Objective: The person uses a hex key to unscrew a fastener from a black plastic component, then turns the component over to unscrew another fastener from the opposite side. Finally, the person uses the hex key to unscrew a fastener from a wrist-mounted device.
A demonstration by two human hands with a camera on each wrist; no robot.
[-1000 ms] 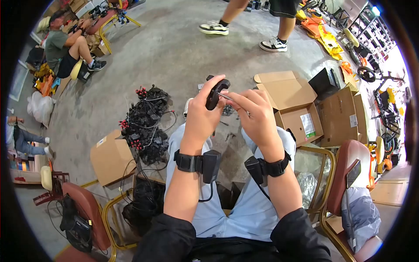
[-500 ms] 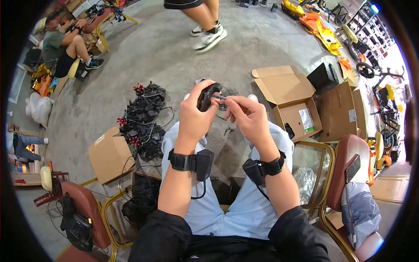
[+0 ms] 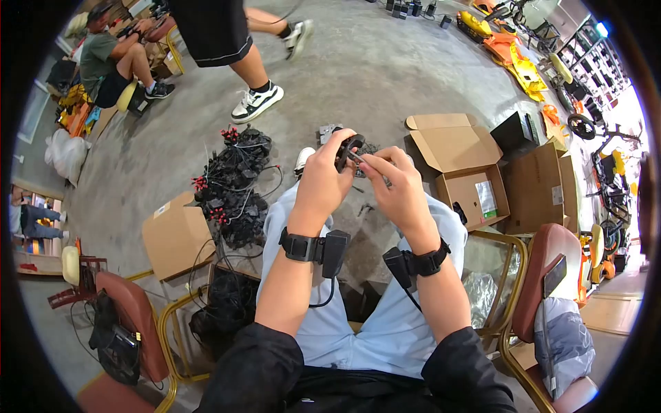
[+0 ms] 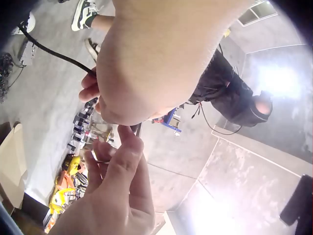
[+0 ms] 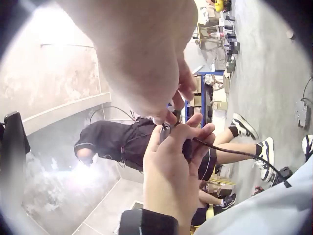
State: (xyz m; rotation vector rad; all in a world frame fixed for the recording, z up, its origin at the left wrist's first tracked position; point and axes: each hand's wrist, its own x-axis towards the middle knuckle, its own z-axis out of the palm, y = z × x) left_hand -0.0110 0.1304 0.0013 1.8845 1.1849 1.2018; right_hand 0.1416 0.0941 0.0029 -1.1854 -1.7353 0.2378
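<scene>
In front of the knees, my left hand (image 3: 322,182) grips a dark rounded part (image 3: 352,144), fingers curled round its far side. A black cable (image 5: 234,154) runs out from that hand in the right wrist view. My right hand (image 3: 399,191) comes in from the right and pinches a thin grey rod-like piece (image 3: 355,157) between thumb and fingertips, with its tip against the dark part. In the left wrist view, the heel of the left hand (image 4: 146,63) hides most of the dark part, while the right hand (image 4: 115,188) reaches up to it from below.
Left on the floor lies a heap of black parts and cables (image 3: 234,179) with red ends. An open cardboard box (image 3: 471,189) stands at right. Chairs (image 3: 551,275) flank my legs. A walking person's shoe (image 3: 257,103) is on the floor ahead.
Over the last second, the dark part has tilted in my left hand, and my right hand stays close to it with the thin piece. The walking person has crossed leftward.
</scene>
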